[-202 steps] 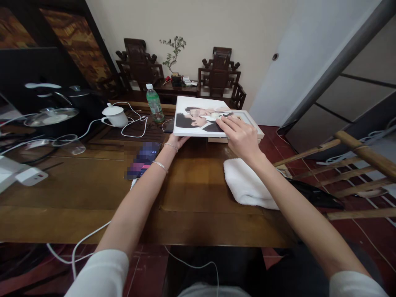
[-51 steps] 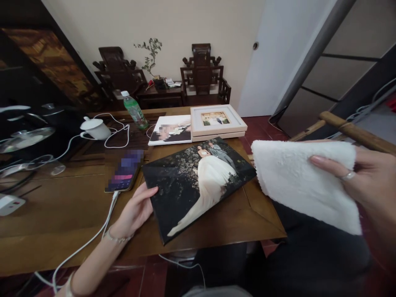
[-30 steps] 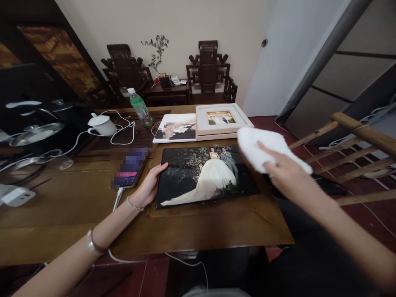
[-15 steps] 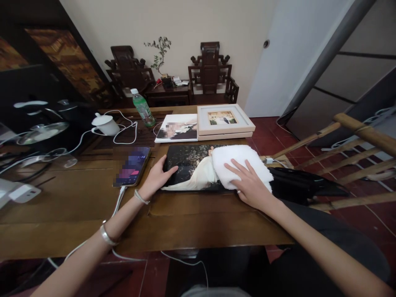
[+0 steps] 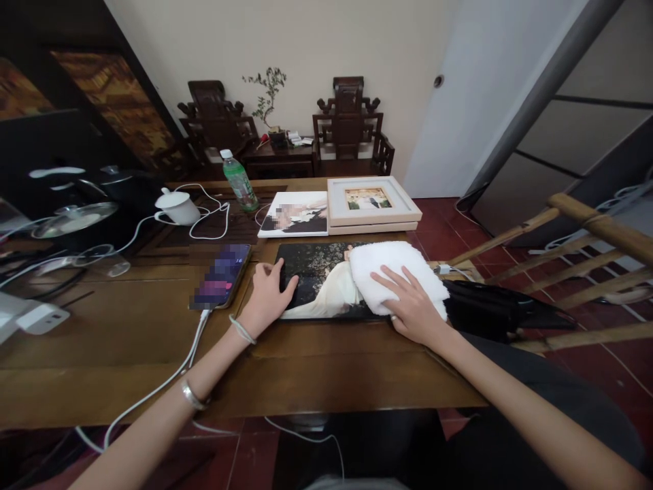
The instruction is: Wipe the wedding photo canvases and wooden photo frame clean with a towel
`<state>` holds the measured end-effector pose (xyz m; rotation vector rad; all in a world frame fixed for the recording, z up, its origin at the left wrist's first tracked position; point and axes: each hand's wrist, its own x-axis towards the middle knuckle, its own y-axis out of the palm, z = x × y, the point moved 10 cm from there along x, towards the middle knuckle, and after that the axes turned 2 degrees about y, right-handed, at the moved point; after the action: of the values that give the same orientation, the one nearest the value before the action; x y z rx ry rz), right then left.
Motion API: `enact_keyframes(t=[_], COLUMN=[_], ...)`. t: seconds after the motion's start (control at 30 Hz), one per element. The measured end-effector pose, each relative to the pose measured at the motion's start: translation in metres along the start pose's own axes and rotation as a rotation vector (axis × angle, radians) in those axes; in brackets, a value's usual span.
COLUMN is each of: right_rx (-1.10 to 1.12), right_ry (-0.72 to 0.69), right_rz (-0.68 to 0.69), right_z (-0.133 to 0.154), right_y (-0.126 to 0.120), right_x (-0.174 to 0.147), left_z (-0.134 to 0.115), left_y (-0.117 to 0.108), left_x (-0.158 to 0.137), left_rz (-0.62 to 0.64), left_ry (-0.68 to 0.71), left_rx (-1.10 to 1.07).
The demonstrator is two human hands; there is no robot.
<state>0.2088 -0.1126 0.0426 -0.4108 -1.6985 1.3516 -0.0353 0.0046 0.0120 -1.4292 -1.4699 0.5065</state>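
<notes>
A dark glossy photo panel (image 5: pixel 326 289) showing a figure in a long white dress lies flat on the wooden table in front of me. At its left edge rests my left hand (image 5: pixel 268 294), fingers apart, with the thumb over the panel's face. A folded white fluffy towel (image 5: pixel 370 262) covers the panel's right part. My right hand (image 5: pixel 413 306) holds this towel down against the panel, its upper fingers spread over the top and the lower ones bent at the near edge. The panel's right end is hidden under the towel.
Behind the panel are a white-edged photo print (image 5: pixel 290 214) and stacked pale wooden frames (image 5: pixel 375 224). A phone (image 5: pixel 222 275) with a white cable lies to the left. Farther left stand a green bottle (image 5: pixel 239 180), a lidded white cup (image 5: pixel 177 206) and a glass-lidded pan (image 5: pixel 76 221).
My left hand has shifted slightly right along the panel's left edge, its fingers more bent. The right hand and towel look nearly unchanged. The whole view has moved slightly.
</notes>
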Motion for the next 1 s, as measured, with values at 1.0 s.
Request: enact_keyframes(t=[1.0], right_rx=[0.015], right_ry=[-0.026], right_rz=[0.151], right_z=[0.015], right_y=[-0.002], right_x=[-0.002], left_z=[-0.023], left_y=[0.011], left_x=[0.004], left_rz=[0.173], left_ry=[0.212], left_rx=[-0.171])
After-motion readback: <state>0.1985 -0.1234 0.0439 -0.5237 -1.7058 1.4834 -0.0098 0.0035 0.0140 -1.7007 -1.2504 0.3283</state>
